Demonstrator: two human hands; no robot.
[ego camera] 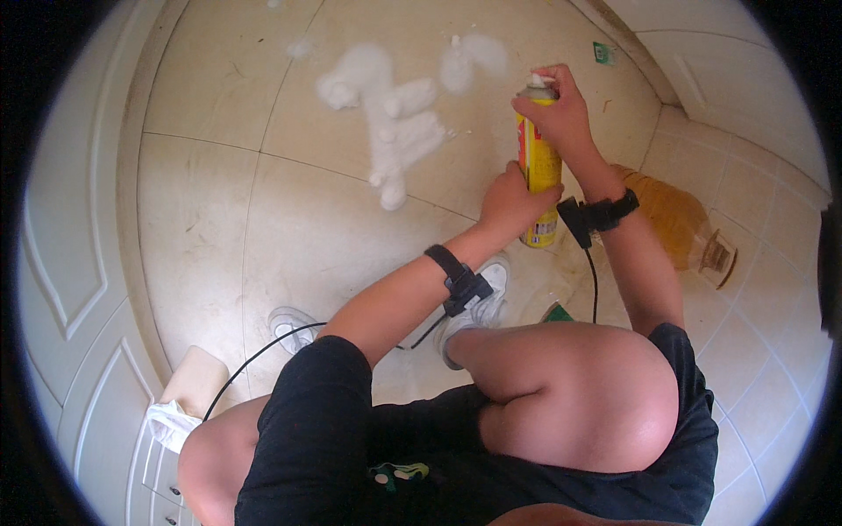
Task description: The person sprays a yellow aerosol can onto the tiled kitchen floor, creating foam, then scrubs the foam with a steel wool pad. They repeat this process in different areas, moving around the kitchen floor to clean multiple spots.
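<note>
Both my hands hold a yellow aerosol can (543, 154) roughly upright above the tiled floor. My left hand (516, 200) wraps around its lower half. At the top, my right hand (559, 115) grips the shoulder, with fingers at the white nozzle (538, 80). Whether the nozzle is pressed down I cannot tell. White foam (385, 125) lies in thick streaks on the beige floor tiles (316, 197), left of the can. A thinner foam patch (470, 62) is closer to the can's top.
A large plastic bottle (674, 210) with amber contents lies beside my right forearm. A small green packet (603, 53) rests near the far cabinet. White cabinet doors (72, 263) border the left. A white cloth (172, 424) lies by a beige container (195, 378). Black cables (250, 358) trail from my wrist straps.
</note>
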